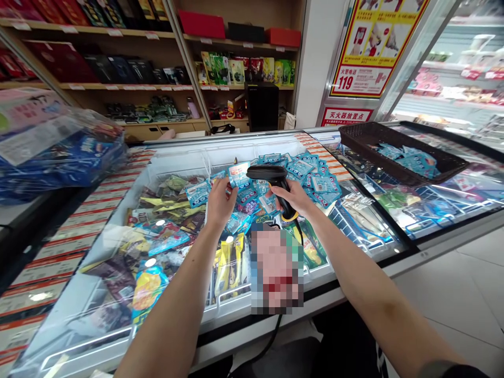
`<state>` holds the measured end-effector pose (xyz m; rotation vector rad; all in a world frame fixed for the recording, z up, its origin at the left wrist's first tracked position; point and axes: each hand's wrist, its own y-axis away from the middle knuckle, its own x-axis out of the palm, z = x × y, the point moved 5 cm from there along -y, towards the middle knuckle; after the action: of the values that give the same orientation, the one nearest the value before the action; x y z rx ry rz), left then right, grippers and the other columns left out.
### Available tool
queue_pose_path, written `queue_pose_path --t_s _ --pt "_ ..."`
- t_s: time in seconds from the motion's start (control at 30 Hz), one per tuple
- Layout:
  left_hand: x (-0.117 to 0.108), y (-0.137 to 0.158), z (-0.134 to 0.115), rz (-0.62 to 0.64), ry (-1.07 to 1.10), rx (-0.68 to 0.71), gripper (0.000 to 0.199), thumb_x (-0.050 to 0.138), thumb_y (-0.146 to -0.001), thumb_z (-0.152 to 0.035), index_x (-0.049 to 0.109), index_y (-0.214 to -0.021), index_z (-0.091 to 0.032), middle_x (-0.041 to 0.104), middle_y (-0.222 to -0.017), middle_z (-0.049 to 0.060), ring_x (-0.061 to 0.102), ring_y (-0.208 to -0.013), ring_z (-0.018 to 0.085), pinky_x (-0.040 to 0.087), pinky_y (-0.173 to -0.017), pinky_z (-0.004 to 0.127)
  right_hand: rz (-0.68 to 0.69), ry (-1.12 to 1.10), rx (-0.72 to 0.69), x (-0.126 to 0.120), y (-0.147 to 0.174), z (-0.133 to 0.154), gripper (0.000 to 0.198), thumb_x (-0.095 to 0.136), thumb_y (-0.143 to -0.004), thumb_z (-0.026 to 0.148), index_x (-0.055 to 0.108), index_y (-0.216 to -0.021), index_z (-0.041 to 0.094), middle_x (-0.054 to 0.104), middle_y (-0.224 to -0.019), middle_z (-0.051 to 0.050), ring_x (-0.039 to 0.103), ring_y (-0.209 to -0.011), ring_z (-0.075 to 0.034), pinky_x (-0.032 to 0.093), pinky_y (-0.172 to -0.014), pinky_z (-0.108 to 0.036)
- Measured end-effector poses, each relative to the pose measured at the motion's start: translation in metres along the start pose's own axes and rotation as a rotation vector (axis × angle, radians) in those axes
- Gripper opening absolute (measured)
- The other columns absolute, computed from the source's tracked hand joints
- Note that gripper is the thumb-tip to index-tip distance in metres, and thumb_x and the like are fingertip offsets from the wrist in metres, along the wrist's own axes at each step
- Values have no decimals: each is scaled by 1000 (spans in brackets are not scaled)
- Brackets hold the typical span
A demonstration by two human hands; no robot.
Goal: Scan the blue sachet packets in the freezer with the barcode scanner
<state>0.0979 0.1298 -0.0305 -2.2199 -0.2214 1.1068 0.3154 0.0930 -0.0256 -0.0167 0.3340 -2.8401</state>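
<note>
My right hand [293, 195] is wrapped around the grip of a black barcode scanner [268, 172], whose head faces left. A cable runs down from the yellow-edged base of its handle. My left hand [221, 202] is closed, its fingertips pinching the lower edge of a small light-blue packet [239, 174] just in front of the scanner's head. Many similar blue packets [325, 184] lie loose on the freezer's glass top [181, 152], around and beyond both hands. A pixelated patch hides something below the scanner.
Frozen treats in wrappers [230, 262] show through the glass. A dark brown basket [401, 170] at right holds more blue packets. A plastic-wrapped blue bundle [59, 147] sits at left. Behind the freezer stand shelves [137, 86] and a black box-shaped device [262, 105].
</note>
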Motion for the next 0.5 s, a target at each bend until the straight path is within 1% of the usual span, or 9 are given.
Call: queue_pose_path --t_s 0.17,0.3,0.5 --pt "-1 0 0 10 -7 7 10 50 -88 -28 55 -91 -20 55 -82 5 54 -86 20 43 -78 32 -14 -7 -5 -2 -2 -4 37 64 -79 52 57 -91 17 71 -89 -7 58 -45 -12 46 -40 -25" --pt "-2 0 0 8 2 9 9 50 -87 -28 54 -91 -20 54 -82 4 53 -83 19 43 -75 31 -32 -18 -17 -4 -3 -7 37 64 -80 51 57 -90 17 71 -91 -8 58 -44 -11 46 -39 -25" --pt "-1 0 0 3 20 7 10 51 -87 -28 55 -92 -20 54 -81 4 53 -82 19 42 -73 30 4 11 -18 0 -2 -3 38 65 -78 52 57 -93 18 71 -90 -6 59 -45 -12 48 -40 -25"
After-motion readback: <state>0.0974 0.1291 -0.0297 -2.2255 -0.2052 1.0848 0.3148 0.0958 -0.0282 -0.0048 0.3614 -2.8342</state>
